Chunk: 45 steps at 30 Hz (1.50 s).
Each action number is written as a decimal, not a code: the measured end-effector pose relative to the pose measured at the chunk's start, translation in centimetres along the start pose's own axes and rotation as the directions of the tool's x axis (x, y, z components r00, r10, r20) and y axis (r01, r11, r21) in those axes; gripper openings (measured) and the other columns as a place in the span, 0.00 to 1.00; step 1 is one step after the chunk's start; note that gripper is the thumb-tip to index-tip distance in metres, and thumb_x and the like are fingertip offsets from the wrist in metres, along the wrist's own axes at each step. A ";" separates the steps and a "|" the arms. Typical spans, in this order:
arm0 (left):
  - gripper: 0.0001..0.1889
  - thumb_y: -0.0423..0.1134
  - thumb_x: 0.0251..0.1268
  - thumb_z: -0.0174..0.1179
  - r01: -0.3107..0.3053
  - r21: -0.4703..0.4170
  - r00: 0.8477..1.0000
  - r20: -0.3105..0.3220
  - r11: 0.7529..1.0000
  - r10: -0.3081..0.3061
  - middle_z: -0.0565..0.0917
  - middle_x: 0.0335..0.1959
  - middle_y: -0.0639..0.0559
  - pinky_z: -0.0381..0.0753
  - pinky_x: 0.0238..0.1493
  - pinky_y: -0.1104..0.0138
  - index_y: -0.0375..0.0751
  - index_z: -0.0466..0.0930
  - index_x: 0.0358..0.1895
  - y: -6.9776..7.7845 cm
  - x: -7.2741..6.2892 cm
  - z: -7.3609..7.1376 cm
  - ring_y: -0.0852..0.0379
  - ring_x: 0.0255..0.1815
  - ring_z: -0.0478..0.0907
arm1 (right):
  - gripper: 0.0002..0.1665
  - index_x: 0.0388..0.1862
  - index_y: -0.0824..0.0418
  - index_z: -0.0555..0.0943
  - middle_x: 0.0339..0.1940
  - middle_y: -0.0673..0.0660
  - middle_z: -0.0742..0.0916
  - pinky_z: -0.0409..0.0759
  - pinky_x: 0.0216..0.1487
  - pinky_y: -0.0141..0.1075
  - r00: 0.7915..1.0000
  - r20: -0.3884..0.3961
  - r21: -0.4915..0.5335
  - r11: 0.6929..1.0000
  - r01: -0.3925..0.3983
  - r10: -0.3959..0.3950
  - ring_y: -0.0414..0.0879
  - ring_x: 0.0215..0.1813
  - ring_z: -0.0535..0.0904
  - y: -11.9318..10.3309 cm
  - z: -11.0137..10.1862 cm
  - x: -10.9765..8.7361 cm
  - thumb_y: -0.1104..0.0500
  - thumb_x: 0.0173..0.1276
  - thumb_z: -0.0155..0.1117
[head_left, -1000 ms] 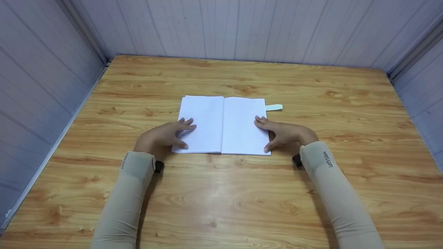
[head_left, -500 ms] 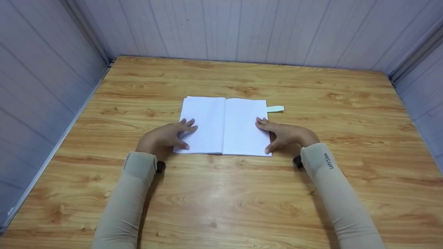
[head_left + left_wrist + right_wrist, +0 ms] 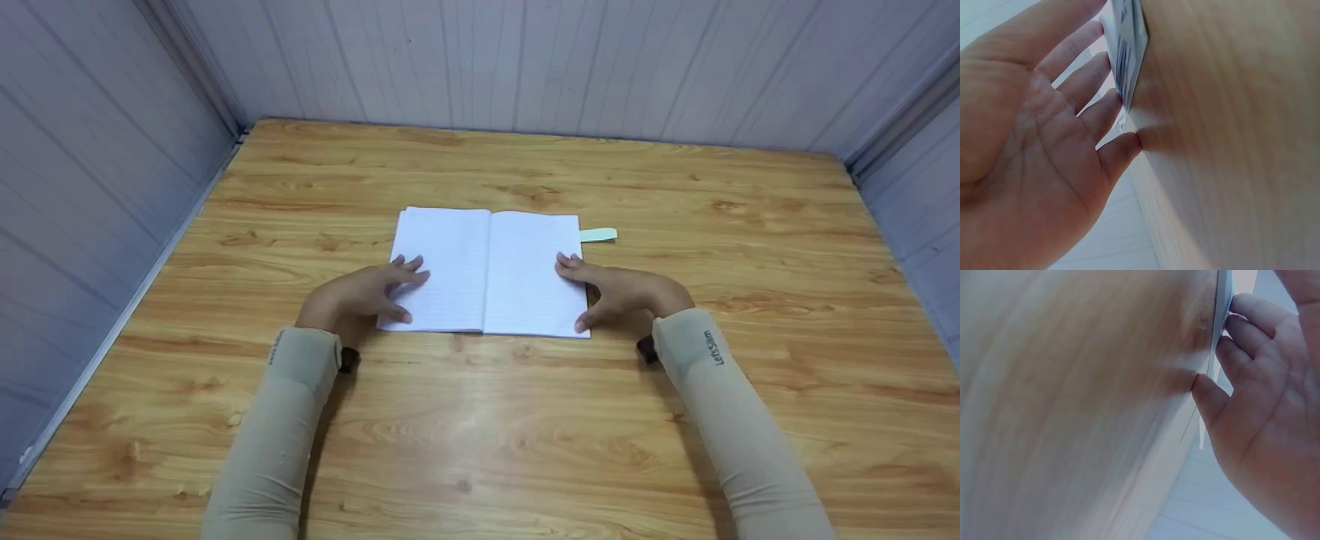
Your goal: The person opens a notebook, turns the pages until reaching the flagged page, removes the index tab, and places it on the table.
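Note:
An opened notebook with white, faintly lined pages lies flat on the wooden table. From its right edge sticks out a pale green strip. My left hand rests on the outer edge of the left page, fingers spread and thumb near the lower corner. On the opposite side my right hand touches the right page in much the same way. In the left wrist view the fingertips meet the notebook's layered page edge, and the little finger touches the table. The right wrist view has fingertips along the thin notebook edge.
The wood-grain table stretches out around the notebook. Pale panelled walls stand behind it and at both sides. Each forearm wears a beige sleeve, with a dark device at the wrist.

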<state>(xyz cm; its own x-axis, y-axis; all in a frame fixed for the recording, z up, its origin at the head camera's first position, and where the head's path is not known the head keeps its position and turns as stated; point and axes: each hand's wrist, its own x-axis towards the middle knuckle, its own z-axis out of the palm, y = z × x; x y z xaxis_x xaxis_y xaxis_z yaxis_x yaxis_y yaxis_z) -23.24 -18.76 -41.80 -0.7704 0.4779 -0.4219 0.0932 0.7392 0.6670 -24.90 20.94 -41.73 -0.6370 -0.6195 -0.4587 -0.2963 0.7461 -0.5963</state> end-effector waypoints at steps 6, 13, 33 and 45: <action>0.41 0.36 0.58 0.66 0.004 0.001 1.000 -0.002 1.000 -0.004 0.43 0.79 0.62 0.33 0.78 0.53 0.54 0.56 0.74 0.1 -0.1 0.0 0.55 0.80 0.31 | 0.61 0.79 0.49 0.41 0.80 0.44 0.39 0.37 0.78 0.51 1.000 -0.008 -0.002 1.000 -0.023 0.023 0.46 0.80 0.29 0.0 0.0 0.0 0.49 0.58 0.71; 0.41 0.35 0.57 0.67 0.015 -0.071 1.000 -0.006 0.997 -0.016 0.44 0.79 0.64 0.32 0.78 0.53 0.55 0.57 0.74 0.1 -0.1 0.1 0.56 0.80 0.30 | 0.59 0.79 0.49 0.42 0.80 0.43 0.40 0.38 0.79 0.49 0.999 -0.015 -0.008 0.999 -0.033 0.033 0.45 0.80 0.30 -0.2 -0.1 -0.1 0.48 0.59 0.70; 0.40 0.35 0.58 0.67 0.033 -0.076 0.999 -0.004 0.997 -0.034 0.44 0.78 0.66 0.34 0.78 0.54 0.56 0.58 0.73 0.2 -0.1 0.1 0.58 0.80 0.31 | 0.50 0.78 0.53 0.46 0.80 0.46 0.42 0.39 0.78 0.51 0.999 -0.039 0.031 0.999 0.014 -0.013 0.46 0.80 0.32 -0.1 0.0 -0.2 0.46 0.67 0.62; 0.40 0.33 0.58 0.66 0.016 -0.040 1.000 -0.022 0.999 -0.017 0.46 0.79 0.62 0.36 0.78 0.53 0.53 0.59 0.73 0.7 -0.2 0.3 0.56 0.80 0.32 | 0.50 0.78 0.55 0.46 0.81 0.48 0.43 0.39 0.78 0.52 0.998 -0.046 0.025 0.999 0.038 -0.037 0.48 0.80 0.32 0.0 0.0 -0.2 0.44 0.67 0.61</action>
<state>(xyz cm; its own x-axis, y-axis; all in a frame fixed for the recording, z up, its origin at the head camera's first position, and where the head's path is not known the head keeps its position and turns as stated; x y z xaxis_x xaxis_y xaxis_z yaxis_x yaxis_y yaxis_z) -22.86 -18.21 -41.45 -0.7857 0.4548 -0.4194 0.0557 0.7271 0.6843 -24.77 21.05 -41.64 -0.6579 -0.6347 -0.4054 -0.3025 0.7157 -0.6295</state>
